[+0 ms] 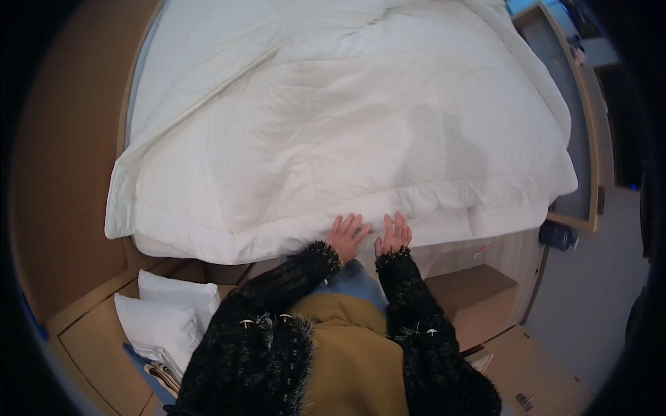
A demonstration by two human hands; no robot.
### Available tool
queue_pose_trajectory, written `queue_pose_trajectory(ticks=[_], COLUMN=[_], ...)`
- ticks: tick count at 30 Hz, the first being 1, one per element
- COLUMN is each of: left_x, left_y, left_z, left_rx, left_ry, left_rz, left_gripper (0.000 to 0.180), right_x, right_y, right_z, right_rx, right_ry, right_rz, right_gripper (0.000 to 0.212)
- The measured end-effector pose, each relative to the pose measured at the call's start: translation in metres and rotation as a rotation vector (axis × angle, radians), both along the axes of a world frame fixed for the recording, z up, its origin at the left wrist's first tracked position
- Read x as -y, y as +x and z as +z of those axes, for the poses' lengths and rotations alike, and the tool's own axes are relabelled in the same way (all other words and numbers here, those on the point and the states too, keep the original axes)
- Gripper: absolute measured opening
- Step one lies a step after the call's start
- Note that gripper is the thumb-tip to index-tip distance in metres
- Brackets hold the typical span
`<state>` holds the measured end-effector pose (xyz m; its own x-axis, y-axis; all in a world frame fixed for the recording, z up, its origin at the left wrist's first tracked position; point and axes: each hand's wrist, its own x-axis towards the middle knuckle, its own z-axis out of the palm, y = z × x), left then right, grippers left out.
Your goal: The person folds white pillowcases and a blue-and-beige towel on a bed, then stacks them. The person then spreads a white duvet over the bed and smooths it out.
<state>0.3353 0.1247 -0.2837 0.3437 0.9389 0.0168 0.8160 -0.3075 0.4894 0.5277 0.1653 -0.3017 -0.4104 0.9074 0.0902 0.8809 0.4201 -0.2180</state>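
Both hands [371,238] flat on duvet [333,125] edge

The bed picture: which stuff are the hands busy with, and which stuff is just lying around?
In use:
- left hand and right hand, both flat on the white duvet

Lying about:
- white pillows stacked on the floor
- dark round object at the bed's corner

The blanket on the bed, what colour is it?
White, plain, seen in the head view: the duvet.
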Motion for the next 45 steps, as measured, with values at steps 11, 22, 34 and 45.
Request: queue_pose_trajectory(ticks=[11,22,34,45], left_x=[-0.081,-0.228,-0.186,-0.142], left_y=[0.026,-0.120,-0.095,-0.048], left_z=[-0.012,0.131,0.034,-0.002], left_rx=[-0.234,-0.043,-0.253,0.063], left_ry=[-0.092,0.583,0.609,-0.176], left_rz=[0.097,0.713,0.342,0.410], left_gripper=[0.052,0.036,0.030,0.079], right_x=[0.068,0.043,-0.096,-0.207], right_y=[0.144,0.158,0.083,0.046], right_z=[-0.018,-0.068,-0.062,-0.049], right_rx=[-0.295,-0.568,-1.060,-1.102], right_ry=[-0.225,-0.069,-0.404,-0.268], right_rz=[-0.366,-0.297,-0.811,-1.042], right_gripper=[0.062,0.051,0.088,0.070])
